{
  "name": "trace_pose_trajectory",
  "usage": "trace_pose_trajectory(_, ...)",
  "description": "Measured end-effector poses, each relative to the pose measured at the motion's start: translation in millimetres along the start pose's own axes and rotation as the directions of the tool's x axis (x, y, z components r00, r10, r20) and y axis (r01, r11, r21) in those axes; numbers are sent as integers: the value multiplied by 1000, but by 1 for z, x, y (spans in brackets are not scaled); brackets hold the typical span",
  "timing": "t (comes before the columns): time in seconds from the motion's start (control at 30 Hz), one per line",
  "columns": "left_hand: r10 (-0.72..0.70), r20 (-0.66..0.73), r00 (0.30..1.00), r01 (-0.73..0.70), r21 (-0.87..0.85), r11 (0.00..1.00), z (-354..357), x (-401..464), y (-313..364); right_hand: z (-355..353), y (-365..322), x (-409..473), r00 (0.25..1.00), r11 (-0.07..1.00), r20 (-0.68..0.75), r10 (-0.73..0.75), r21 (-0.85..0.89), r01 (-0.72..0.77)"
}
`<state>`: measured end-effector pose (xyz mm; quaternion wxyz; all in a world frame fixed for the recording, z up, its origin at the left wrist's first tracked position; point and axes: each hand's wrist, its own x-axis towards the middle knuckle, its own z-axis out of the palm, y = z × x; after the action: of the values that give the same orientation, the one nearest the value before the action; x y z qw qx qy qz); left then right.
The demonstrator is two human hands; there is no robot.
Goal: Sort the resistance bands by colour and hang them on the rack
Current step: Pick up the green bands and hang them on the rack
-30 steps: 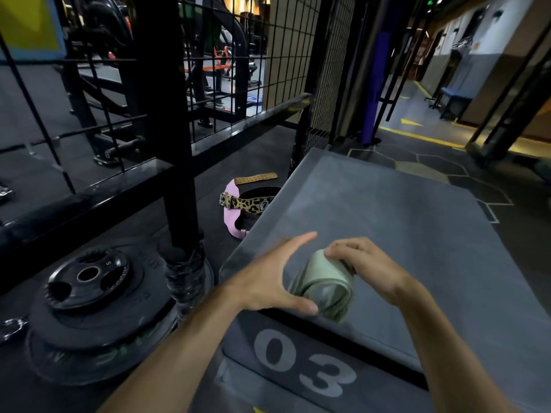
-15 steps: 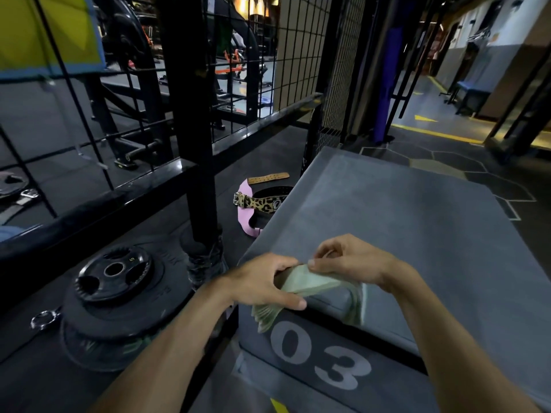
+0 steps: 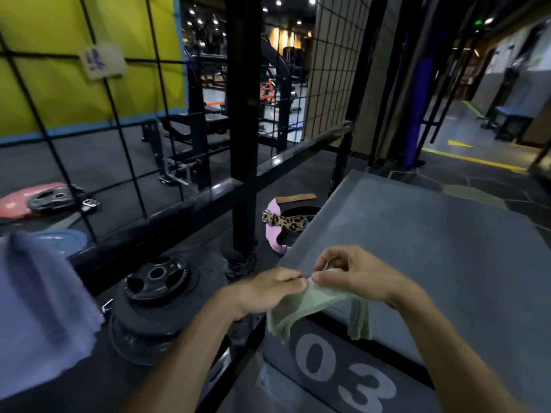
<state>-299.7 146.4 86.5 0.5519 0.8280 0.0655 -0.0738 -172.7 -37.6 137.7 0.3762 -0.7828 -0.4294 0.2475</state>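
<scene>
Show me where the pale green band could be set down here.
The grey padded box top lies bare beyond both hands, from the right hand to its far edge. Left of the box is crowded: stacked black weight plates, a leopard-print belt on a pink one, and the black rack post. The left hand and right hand pinch the pale green band.

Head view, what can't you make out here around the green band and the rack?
- Green band: top edge hidden by both hands' fingers.
- Purple cloth: blurred and cut off by the left edge.
- Card on the wire grid: print too blurred to read.
- Other bands: none in view.
</scene>
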Motion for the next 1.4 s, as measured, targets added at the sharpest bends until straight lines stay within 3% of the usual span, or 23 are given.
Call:
trace_pose_trajectory(0.17,-131,-109,985,114,-151,982,-4,-50,15,23,-28,-2,981,986,108,-162,58,156)
trace_pose_trajectory(0.27,-56,-187,981,43,-74,996,-9,-77,21,34,-49,-2,964,970,151,-219,145,197)
trace_pose_trajectory(0.43,34,-399,916,-114,-178,977,-25,-121,56,39,-89,0,937,913,174,-303,335,233)
trace_pose_trajectory(0.6,54,-521,852,-159,-159,974,-41,-141,99,32,-118,15,895,826,258,-363,534,181)
trace_pose_trajectory(0.73,98,-566,819,-172,-79,982,-61,-146,115,21,-141,28,856,821,372,-358,562,99)
trace_pose_trajectory(0.87,68,-625,777,-75,16,997,-82,-149,115,1,-162,56,812,862,459,-360,496,102)
trace_pose_trajectory(0.97,57,-713,699,-40,40,998,-99,-149,117,-17,-187,85,812,911,469,-347,373,174)
trace_pose_trajectory(1.03,69,-800,596,-31,63,998,-109,-146,122,-24,-205,105,820,926,457,-344,309,216)
trace_pose_trajectory(1.2,128,-931,343,25,145,989,-127,-129,122,-16,-236,142,864,905,356,-358,359,227)
trace_pose_trajectory(1.3,153,-958,244,17,162,987,-131,-121,117,-2,-235,156,876,893,319,-361,389,226)
trace_pose_trajectory(1.4,188,-963,192,43,200,979,-128,-116,113,9,-227,166,885,846,280,-371,496,197)
